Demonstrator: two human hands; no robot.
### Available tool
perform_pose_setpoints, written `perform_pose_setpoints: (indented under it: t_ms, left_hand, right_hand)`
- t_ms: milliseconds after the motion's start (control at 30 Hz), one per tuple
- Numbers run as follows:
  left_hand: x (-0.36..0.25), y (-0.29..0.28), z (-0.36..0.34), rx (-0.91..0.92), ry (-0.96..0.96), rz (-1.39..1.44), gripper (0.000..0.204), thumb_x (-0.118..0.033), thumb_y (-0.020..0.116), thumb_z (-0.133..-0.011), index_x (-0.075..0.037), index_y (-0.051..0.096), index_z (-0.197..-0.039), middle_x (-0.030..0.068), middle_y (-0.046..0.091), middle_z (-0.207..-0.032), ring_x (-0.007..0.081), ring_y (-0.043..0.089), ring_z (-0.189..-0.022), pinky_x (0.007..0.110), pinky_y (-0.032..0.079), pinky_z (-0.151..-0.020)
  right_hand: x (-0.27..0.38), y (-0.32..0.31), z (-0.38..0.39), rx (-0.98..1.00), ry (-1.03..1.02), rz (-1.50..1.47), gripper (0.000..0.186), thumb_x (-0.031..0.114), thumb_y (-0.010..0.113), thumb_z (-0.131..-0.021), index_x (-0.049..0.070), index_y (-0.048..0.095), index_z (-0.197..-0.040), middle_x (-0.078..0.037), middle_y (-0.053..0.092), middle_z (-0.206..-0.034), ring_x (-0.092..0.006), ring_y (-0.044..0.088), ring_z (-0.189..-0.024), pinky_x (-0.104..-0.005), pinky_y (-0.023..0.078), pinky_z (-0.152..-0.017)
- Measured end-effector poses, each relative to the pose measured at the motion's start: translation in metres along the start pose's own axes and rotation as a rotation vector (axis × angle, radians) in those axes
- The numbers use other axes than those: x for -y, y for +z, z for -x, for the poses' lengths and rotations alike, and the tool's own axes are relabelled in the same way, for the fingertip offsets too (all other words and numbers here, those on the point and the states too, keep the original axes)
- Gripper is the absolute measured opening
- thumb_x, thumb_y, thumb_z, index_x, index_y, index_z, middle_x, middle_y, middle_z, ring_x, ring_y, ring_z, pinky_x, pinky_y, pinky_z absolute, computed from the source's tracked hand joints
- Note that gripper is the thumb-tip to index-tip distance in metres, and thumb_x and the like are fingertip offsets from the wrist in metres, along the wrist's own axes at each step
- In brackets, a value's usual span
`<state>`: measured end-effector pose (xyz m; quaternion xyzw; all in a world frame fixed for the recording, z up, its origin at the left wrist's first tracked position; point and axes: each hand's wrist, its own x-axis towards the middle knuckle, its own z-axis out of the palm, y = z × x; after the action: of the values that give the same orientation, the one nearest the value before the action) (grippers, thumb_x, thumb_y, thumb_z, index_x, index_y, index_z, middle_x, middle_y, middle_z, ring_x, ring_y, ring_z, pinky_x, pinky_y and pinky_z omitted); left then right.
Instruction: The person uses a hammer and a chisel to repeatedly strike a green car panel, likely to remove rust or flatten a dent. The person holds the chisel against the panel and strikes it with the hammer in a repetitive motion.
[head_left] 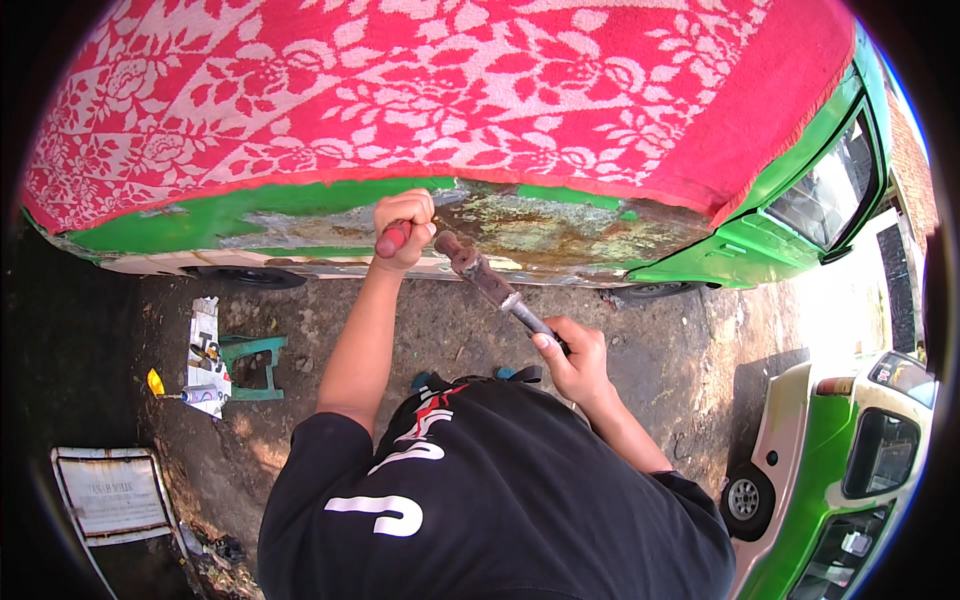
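Gripping a red-handled tool [393,239] in your left hand [407,228], you held it in front of the worn green van panel [565,228], below the patterned red cloth [430,90]; its tip was hidden, so contact could not be confirmed. Your right hand [577,360] was clamped around the handle of a rusty-headed hammer [490,284], its head near the left fist, and the two hands were apart. Sound practice, in this judgement, called for a steady tool, short controlled blows square on its end, and knuckles clear of the hammer's path; a glancing strike risked the left hand. Regarding containers, one slim cylindrical container [199,394] lay near the green stool [257,393], to your left; its contents could not be determined.
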<state>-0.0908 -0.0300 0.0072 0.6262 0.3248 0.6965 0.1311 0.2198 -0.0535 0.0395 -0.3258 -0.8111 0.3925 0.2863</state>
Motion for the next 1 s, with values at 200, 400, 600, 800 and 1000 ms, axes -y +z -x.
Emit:
perform_pose_setpoints:
  t_ms: [200, 400, 600, 800, 1000]
  left_hand:
    - [0.005, -0.001, 0.004, -0.008, 0.011, 0.009, 0.028, -0.001, 0.059, -0.066, -0.002, 0.033, -0.057, 0.0048, 0.035, -0.054, 0.0192, 0.039, -0.052, 0.032, 0.030, -0.050]
    - [0.006, -0.002, 0.002, 0.016, 0.029, 0.013, 0.029, -0.004, 0.061, -0.069, -0.002, 0.035, -0.056, 0.0050, 0.035, -0.054, 0.0197, 0.040, -0.052, 0.032, 0.031, -0.050]
    - [0.007, -0.004, 0.003, 0.051, 0.022, -0.019, 0.028, -0.003, 0.060, -0.068, -0.001, 0.035, -0.057, 0.0057, 0.037, -0.054, 0.0207, 0.041, -0.052, 0.032, 0.031, -0.050]
    - [0.001, 0.000, -0.003, 0.096, 0.035, -0.048, 0.032, -0.007, 0.064, -0.073, -0.002, 0.037, -0.057, 0.0056, 0.038, -0.055, 0.0216, 0.042, -0.052, 0.032, 0.032, -0.050]
    - [0.007, -0.003, 0.001, 0.099, 0.072, -0.035, 0.044, -0.023, 0.066, -0.084, -0.003, 0.037, -0.057, 0.0050, 0.038, -0.055, 0.0213, 0.043, -0.052, 0.032, 0.032, -0.050]
  right_hand:
    - [0.000, 0.001, -0.004, 0.000, -0.014, -0.005, 0.024, 0.025, 0.068, -0.089, 0.001, 0.067, -0.092, -0.015, 0.065, -0.071, -0.0297, 0.064, -0.061, -0.0362, 0.049, -0.058]
    - [0.001, 0.000, -0.006, 0.005, -0.020, -0.018, 0.024, 0.025, 0.068, -0.089, 0.001, 0.067, -0.092, -0.015, 0.065, -0.070, -0.0294, 0.064, -0.060, -0.0363, 0.049, -0.057]
    - [-0.002, 0.002, -0.008, 0.000, -0.032, 0.002, 0.023, 0.025, 0.068, -0.089, 0.002, 0.067, -0.092, -0.014, 0.065, -0.070, -0.0288, 0.064, -0.059, -0.0363, 0.049, -0.057]
    - [-0.001, 0.004, -0.010, 0.004, -0.067, 0.000, 0.023, 0.025, 0.068, -0.089, 0.003, 0.067, -0.092, -0.013, 0.065, -0.069, -0.0281, 0.064, -0.059, -0.0361, 0.049, -0.057]
    - [0.000, 0.004, -0.012, 0.010, -0.064, -0.011, 0.023, 0.026, 0.068, -0.089, 0.003, 0.067, -0.092, -0.013, 0.064, -0.069, -0.0276, 0.064, -0.058, -0.0356, 0.049, -0.056]
